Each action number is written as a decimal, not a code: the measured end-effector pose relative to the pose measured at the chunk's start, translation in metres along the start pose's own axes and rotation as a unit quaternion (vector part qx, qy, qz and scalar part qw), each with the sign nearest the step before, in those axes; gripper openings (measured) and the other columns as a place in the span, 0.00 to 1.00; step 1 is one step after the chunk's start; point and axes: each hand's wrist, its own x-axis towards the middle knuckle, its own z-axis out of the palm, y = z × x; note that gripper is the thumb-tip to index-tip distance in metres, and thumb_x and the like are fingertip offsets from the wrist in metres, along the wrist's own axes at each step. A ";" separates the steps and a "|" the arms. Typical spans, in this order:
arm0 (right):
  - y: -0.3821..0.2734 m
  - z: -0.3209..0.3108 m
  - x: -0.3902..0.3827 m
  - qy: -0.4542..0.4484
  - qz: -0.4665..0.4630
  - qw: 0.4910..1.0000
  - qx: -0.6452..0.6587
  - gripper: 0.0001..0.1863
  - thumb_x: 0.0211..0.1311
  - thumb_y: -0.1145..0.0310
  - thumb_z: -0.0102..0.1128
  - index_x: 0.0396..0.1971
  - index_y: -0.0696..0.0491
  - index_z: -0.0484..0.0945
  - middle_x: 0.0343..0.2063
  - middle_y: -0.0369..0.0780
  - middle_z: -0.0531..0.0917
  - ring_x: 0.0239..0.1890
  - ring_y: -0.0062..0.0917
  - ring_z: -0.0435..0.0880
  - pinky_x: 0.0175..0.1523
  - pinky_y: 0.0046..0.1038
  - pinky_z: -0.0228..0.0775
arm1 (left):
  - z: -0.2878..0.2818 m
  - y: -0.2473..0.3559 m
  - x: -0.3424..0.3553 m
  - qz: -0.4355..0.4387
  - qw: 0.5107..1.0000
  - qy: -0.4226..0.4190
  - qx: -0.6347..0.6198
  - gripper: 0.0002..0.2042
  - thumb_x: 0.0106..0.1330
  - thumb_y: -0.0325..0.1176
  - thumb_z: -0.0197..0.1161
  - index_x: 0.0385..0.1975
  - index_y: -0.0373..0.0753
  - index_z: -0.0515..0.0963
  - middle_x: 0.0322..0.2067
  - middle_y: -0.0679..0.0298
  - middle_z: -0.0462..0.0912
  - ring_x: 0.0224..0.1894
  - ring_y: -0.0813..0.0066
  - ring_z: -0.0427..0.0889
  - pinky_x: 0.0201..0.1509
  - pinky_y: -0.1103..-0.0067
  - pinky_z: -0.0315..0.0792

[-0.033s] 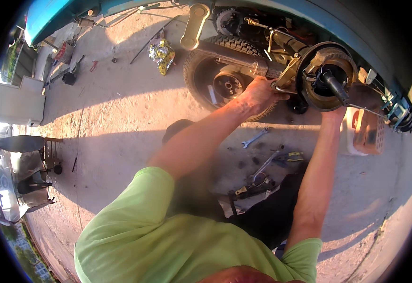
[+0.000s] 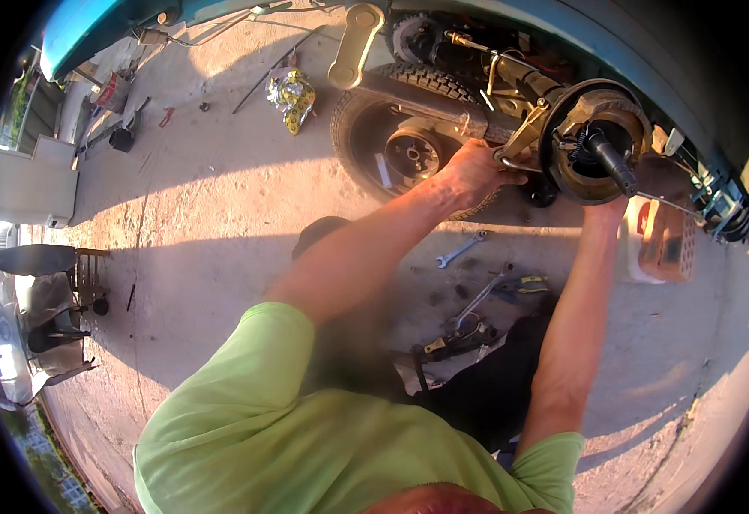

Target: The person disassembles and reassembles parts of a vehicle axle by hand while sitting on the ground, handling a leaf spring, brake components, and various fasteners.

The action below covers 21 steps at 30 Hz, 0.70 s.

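In front of me at the right, a round brake assembly point(image 2: 565, 176) with a dark rim and brake shoes sits on the vehicle's axle, its dark stub shaft point(image 2: 612, 162) pointing toward me. My left hand point(image 2: 476, 175) is closed beside the brake's left side, by a shiny bent metal rod point(image 2: 518, 163) and a bracket; what lies inside its fingers is hidden. My right hand point(image 2: 608, 208) reaches up behind the lower edge of the brake assembly, which covers its fingers. Under the axle, behind my left hand, a wheel with a tyre point(image 2: 353, 163) lies flat on the ground.
A combination wrench point(image 2: 460, 250), yellow-and-dark pliers point(image 2: 524, 289) and other tools lie on the concrete before my knees. At the right stands an orange-and-white container point(image 2: 664, 248). A shiny foil bag point(image 2: 291, 98) lies far left of the wheel. The vehicle's blue body point(image 2: 92, 34) overhangs the top.
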 end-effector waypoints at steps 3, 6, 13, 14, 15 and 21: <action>-0.004 -0.002 0.002 -0.023 0.009 0.999 0.022 0.25 0.73 0.53 0.49 0.62 0.52 0.73 0.60 0.44 0.78 0.63 0.38 0.75 0.72 0.46 0.60 | 0.003 0.009 0.001 0.014 0.989 -0.046 0.141 0.13 0.66 0.29 0.67 0.48 0.33 0.82 0.49 0.60 0.85 0.50 0.71 0.83 0.58 0.76 0.78; 0.000 0.003 -0.001 -0.264 0.101 0.958 0.038 0.25 0.72 0.54 0.52 0.62 0.52 0.73 0.60 0.43 0.79 0.61 0.37 0.76 0.72 0.45 0.60 | -0.008 -0.006 0.009 0.092 0.979 -0.048 0.173 0.15 0.66 0.29 0.67 0.51 0.35 0.81 0.49 0.61 0.85 0.49 0.72 0.84 0.57 0.76 0.79; -0.026 -0.028 0.022 -0.233 -0.205 0.868 -0.387 0.28 0.74 0.56 0.51 0.67 0.54 0.66 0.65 0.44 0.73 0.67 0.35 0.71 0.74 0.41 0.59 | 0.005 0.018 0.007 -0.084 0.983 -0.003 0.162 0.17 0.66 0.33 0.68 0.54 0.41 0.82 0.48 0.64 0.86 0.46 0.75 0.85 0.47 0.78 0.80; -0.023 -0.032 0.024 -0.200 -0.251 0.831 -0.454 0.28 0.75 0.57 0.50 0.68 0.55 0.65 0.65 0.44 0.72 0.67 0.34 0.71 0.74 0.40 0.59 | 0.006 0.028 0.003 -0.152 0.988 0.019 0.030 0.17 0.66 0.31 0.67 0.54 0.47 0.82 0.46 0.63 0.86 0.44 0.75 0.85 0.46 0.76 0.79; -0.026 -0.032 0.026 -0.180 -0.092 0.956 -0.213 0.27 0.75 0.58 0.50 0.67 0.55 0.66 0.65 0.44 0.73 0.67 0.34 0.72 0.74 0.39 0.60 | 0.005 0.029 -0.001 -0.108 0.991 0.011 0.078 0.16 0.66 0.31 0.66 0.54 0.48 0.83 0.45 0.62 0.86 0.43 0.74 0.85 0.46 0.76 0.79; -0.036 -0.064 0.042 -0.112 -0.388 0.554 -0.728 0.30 0.70 0.52 0.55 0.64 0.55 0.69 0.62 0.46 0.75 0.63 0.37 0.76 0.70 0.44 0.66 | 0.004 0.031 -0.005 -0.030 0.981 0.014 0.191 0.18 0.64 0.33 0.67 0.54 0.55 0.83 0.46 0.60 0.85 0.44 0.66 0.85 0.49 0.74 0.78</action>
